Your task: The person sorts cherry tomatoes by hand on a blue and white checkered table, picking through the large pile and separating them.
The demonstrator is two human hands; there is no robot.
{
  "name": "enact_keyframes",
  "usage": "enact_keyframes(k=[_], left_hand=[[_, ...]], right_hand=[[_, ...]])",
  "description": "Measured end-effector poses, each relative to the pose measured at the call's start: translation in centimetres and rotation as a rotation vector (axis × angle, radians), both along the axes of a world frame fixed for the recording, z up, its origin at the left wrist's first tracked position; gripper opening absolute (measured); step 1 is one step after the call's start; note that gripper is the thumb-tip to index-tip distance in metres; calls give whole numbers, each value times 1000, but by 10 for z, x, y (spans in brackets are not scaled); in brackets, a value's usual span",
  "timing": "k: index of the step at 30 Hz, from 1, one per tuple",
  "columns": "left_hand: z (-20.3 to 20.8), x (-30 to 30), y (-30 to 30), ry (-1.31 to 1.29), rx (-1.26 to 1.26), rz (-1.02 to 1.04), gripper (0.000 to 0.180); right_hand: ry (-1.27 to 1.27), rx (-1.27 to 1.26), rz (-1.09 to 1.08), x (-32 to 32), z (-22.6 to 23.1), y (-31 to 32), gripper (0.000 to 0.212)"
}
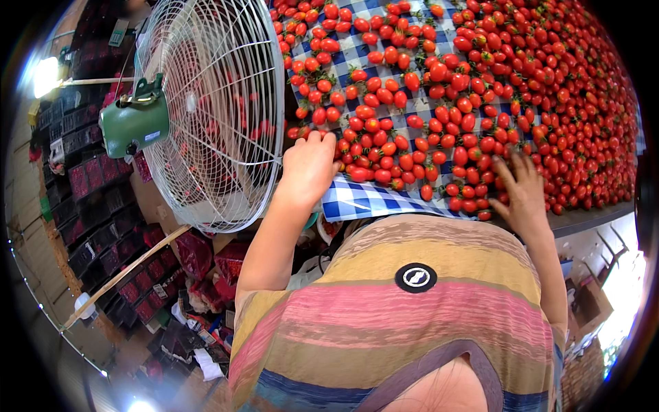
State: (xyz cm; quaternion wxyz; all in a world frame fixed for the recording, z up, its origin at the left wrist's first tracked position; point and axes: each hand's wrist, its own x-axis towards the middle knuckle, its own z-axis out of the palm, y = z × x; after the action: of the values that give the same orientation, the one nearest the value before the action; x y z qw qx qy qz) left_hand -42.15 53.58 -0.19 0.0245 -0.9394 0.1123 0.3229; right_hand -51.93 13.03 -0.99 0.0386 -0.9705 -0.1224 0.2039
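Many small red cherry tomatoes (456, 120), some with green stems, lie on a blue-and-white checked cloth (371, 199) over a table. They are loosely scattered on the left and densely heaped at the right. My left hand (310, 163) is at the near left edge of the tomatoes, close to the fan's rim. Its fingers are bent and held together; whatever lies under the fingertips is hidden. At the near right, my right hand (523, 192) reaches over the edge of the heap with its fingers apart, touching or just above several tomatoes.
A large wire-caged fan (213, 110) with a green motor (135, 123) stands close on my left. Beyond it are stacks of dark crates (103, 172) with red contents. A wooden pole (127, 275) slants across there. A cardboard box (592, 305) sits at the lower right.
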Motion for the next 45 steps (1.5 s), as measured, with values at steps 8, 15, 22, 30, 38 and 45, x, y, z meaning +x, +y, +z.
enact_keyframes(k=[8, 15, 22, 30, 38, 45], left_hand=[[-15, 3, -70, -102, -523, -416, 35], [-19, 81, -88, -601, -553, -321, 36], [-44, 82, -158, -477, -510, -564, 74], [-21, 82, -68, -497, -255, -292, 63], [1, 33, -99, -445, -505, -331, 47], [-9, -4, -172, -131, -977, -702, 28]], right_hand=[[-16, 558, 172, 23, -26, 64, 73], [-467, 378, -186, 54, 1, 18, 62], [-165, -269, -635, -14, 43, -122, 85], [216, 75, -561, -2, 25, -86, 103], [-736, 525, -362, 69, -7, -25, 64], [74, 469, 1, 12, 23, -1, 14]])
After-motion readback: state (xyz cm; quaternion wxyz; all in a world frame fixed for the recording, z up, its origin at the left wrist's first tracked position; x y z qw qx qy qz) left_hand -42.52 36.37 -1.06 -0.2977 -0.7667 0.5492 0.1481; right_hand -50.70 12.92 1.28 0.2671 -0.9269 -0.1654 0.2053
